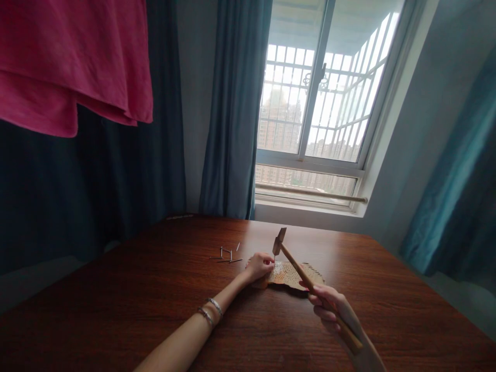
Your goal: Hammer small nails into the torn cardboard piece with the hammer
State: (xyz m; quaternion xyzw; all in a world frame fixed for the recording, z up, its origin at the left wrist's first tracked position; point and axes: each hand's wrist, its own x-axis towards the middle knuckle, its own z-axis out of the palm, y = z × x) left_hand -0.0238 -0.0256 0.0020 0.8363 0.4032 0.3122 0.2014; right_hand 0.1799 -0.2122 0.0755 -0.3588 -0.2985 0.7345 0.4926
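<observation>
My left hand (260,266) pinches a thin nail (275,258) upright over the left part of a flat tan board (292,274). That board has a jagged edge and many small holes or dots across its top. In my right hand (329,306) is a hammer (300,270), gripped round its wooden handle. The hammer's head is just above the nail; whether the two touch I cannot tell. Several loose nails (231,254) lie or stand on the table to the left of my left hand. Part of the board's left end is hidden by that hand.
The brown wooden table (116,310) extends to a window (310,103) at the back. Dark blue curtains (236,113) hang behind it and on the right. A pink cloth (77,62) hangs at the upper left.
</observation>
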